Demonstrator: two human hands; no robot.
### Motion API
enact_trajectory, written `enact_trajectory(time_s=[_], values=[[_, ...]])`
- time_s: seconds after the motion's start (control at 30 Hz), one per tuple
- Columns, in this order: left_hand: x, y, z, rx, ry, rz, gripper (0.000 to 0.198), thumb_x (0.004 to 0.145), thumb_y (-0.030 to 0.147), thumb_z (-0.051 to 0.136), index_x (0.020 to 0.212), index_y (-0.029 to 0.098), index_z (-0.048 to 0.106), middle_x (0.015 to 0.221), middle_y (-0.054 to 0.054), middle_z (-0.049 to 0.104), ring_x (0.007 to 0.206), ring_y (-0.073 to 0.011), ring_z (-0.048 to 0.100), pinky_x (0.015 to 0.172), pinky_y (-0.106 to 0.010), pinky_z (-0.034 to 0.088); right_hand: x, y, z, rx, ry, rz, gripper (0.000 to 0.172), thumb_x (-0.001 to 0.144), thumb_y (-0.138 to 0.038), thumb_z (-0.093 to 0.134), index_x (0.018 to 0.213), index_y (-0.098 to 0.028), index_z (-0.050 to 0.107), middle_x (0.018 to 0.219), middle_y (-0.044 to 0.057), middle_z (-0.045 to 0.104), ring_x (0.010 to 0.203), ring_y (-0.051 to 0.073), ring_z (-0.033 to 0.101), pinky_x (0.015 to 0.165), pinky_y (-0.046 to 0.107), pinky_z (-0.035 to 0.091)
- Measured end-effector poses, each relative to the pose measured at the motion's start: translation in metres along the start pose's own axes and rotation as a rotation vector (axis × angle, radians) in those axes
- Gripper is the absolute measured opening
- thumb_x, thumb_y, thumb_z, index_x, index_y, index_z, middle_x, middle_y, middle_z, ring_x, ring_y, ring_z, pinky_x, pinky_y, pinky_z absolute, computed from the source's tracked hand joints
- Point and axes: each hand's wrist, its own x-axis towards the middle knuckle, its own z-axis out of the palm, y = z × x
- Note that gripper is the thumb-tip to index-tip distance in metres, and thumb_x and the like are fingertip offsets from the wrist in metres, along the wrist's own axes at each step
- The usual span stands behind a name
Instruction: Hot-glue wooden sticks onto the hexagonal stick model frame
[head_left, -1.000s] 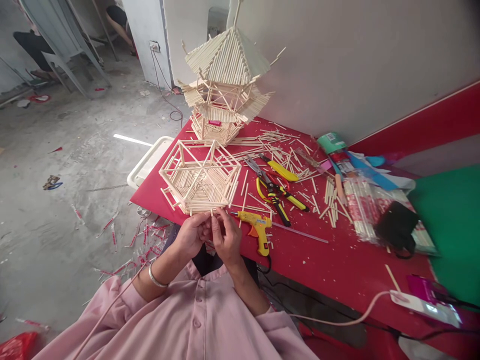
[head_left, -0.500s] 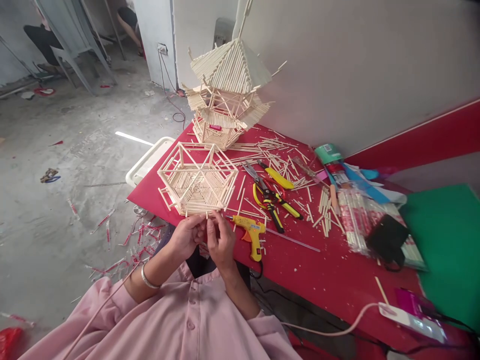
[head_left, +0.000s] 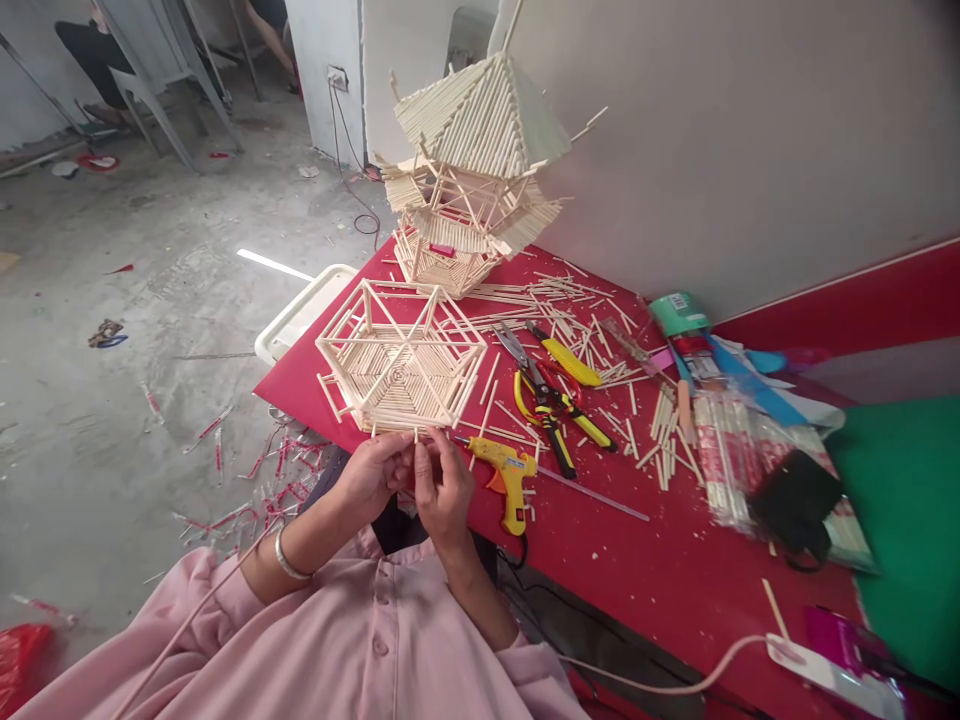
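Observation:
At the near edge of a six-sided frame of thin wooden sticks (head_left: 405, 345), my left hand (head_left: 373, 474) and my right hand (head_left: 444, 488) meet, fingers pinched together. A short wooden stick (head_left: 417, 436) shows its pale end between my fingertips, touching or very close to the frame's rim; the fingers hide most of it. The frame has a floor of sticks in rings and crossing bars on top. Just right of my right hand lies a yellow glue gun (head_left: 507, 474) with a glue stick in its back.
Behind the frame stands a tiered stick pagoda (head_left: 480, 150). Loose sticks (head_left: 570, 310), yellow-handled pruning shears (head_left: 551, 405) and a yellow cutter knife (head_left: 566, 358) lie on the red tabletop (head_left: 600, 570). Bagged sticks (head_left: 731, 450) and a white power strip (head_left: 825, 672) are at right.
The view has shifted slightly, so the table things sit a little further right. Both hands keep their pinch at the frame's near edge, with hardly any movement.

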Motion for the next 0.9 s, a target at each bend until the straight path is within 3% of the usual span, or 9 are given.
enact_trajectory(time_s=[0.9], values=[[-0.0034, 0.0029, 0.0046, -0.002, 0.024, -0.002, 0.035, 0.064, 0.035, 0.081, 0.055, 0.013, 0.055, 0.05, 0.004, 0.044, 0.043, -0.0042, 0.035, 0.04, -0.019, 0.021, -0.0004, -0.0003, 0.0002, -0.021, 0.011, -0.022, 0.029, 0.098, -0.026, 0.054, 0.125, -0.018, 0.062, 0.103, 0.011, 0.075, 0.091, 0.02, 0.073, 0.081, 0.033, 0.06]])
